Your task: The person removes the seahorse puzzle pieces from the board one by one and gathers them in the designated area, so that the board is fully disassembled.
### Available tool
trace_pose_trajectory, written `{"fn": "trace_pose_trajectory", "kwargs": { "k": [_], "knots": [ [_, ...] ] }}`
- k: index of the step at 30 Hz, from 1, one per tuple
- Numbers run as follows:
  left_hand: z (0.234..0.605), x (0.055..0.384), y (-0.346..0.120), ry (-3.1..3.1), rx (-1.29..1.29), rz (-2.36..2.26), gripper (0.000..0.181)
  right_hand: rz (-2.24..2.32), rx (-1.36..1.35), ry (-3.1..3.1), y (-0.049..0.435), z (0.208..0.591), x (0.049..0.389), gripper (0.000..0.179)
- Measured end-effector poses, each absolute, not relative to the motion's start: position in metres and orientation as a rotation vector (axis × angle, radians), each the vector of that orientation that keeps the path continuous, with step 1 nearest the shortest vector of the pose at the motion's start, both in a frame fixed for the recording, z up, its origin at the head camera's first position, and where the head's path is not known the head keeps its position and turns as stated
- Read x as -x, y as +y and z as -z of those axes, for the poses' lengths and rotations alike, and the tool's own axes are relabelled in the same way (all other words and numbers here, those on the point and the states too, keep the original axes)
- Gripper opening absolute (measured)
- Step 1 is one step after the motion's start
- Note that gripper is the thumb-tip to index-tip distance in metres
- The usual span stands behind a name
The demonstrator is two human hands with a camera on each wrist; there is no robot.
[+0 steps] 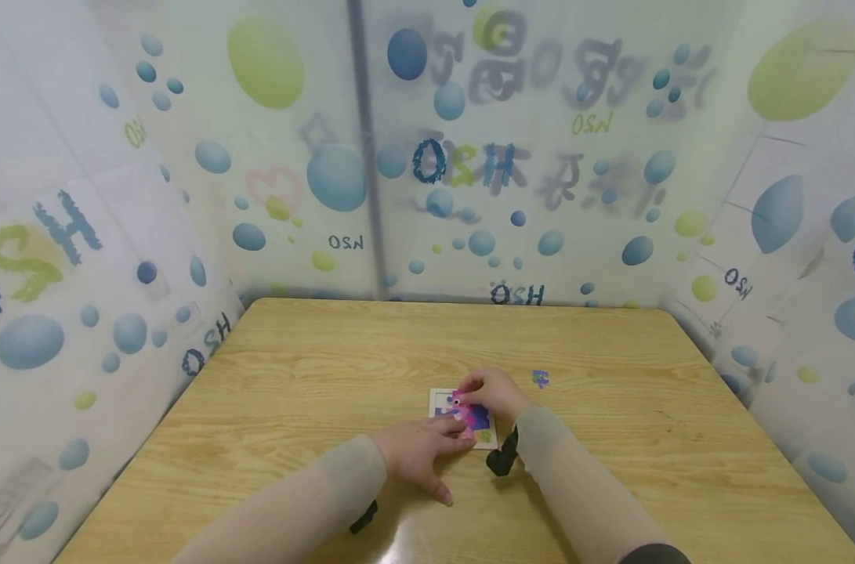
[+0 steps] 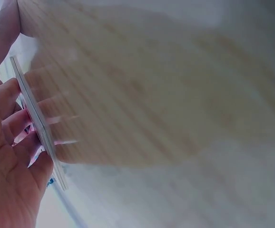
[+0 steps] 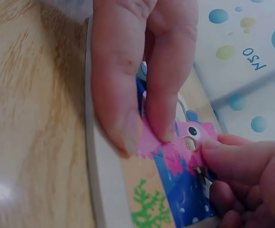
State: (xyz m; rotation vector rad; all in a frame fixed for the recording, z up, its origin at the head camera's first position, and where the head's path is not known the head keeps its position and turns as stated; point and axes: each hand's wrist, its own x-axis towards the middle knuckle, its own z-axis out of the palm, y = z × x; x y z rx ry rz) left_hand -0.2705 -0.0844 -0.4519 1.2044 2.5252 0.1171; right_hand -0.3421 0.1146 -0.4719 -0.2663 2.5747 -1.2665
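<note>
A small jigsaw board (image 1: pixel 440 391) with a pale frame lies on the table in the head view. Its fitted pieces show dark blue, pink, sand and a green plant (image 3: pixel 149 202). My left hand (image 1: pixel 416 450) rests its fingertips on the board, its thumb spread away. From the left wrist view, the board's thin edge (image 2: pixel 41 128) runs past those fingers. My right hand (image 1: pixel 496 392) pinches a pink puzzle piece with an eye (image 3: pixel 192 130) between thumb and forefinger, over the board's far part. Whether that piece is seated cannot be told.
One loose purple-blue puzzle piece (image 1: pixel 541 378) lies on the wooden table (image 1: pixel 314 352), right of and beyond the board. Patterned curtains (image 1: pixel 575 258) stand behind the table and along both sides. Dark straps (image 1: pixel 503 454) sit at the wrists.
</note>
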Motion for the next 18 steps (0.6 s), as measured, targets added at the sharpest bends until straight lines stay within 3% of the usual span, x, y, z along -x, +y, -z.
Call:
{"fn": "trace_pose_trajectory", "kwargs": {
  "k": [18],
  "knots": [
    [0.452,0.269,-0.084,2.549,-1.182,-0.111,0.091,1.592,0.145,2.339,0.130,0.474,0.346,0.016]
  ]
}}
